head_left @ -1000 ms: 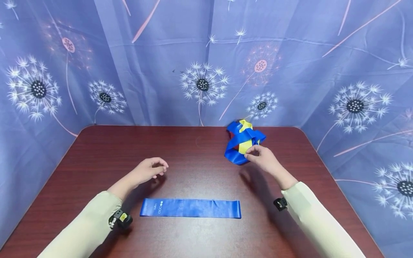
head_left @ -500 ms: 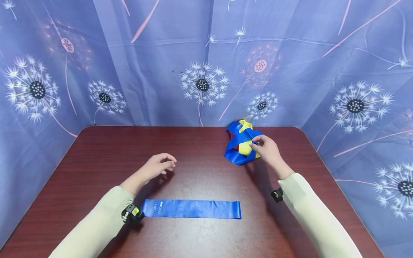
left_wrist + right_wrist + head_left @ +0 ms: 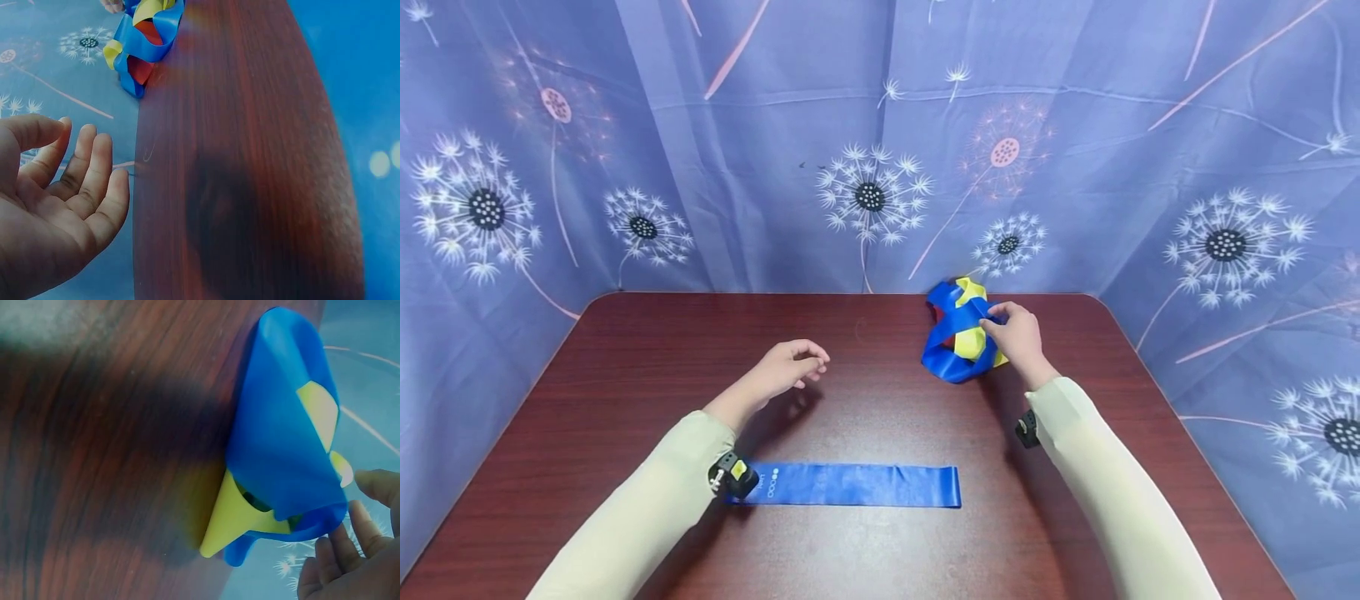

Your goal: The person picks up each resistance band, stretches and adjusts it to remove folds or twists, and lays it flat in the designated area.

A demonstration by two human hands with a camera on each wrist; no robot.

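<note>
A heap of resistance bands lies at the back right of the table. It has a blue resistance band (image 3: 946, 367) looped over a yellow resistance band (image 3: 968, 344), with a red resistance band (image 3: 141, 70) partly hidden underneath. My right hand (image 3: 1021, 340) is at the heap's right side. In the right wrist view its thumb and fingers (image 3: 364, 530) stand apart beside the blue band's edge; contact is unclear. My left hand (image 3: 777, 377) hovers left of the middle with loosely curled fingers, holding nothing. Nearer me, a flat blue resistance band (image 3: 865, 486) printed with "Light" lies crosswise, its left end partly covered by the wrist camera.
The dark red wood-grain table (image 3: 647, 358) has rounded back corners. A blue curtain (image 3: 760, 192) with dandelion prints hangs behind it and along both sides. A black wrist camera (image 3: 737, 477) sits under the left sleeve.
My right hand has moved from the heap's front right up along its right side. My left hand has shifted right and away from me. The flat blue band stays put.
</note>
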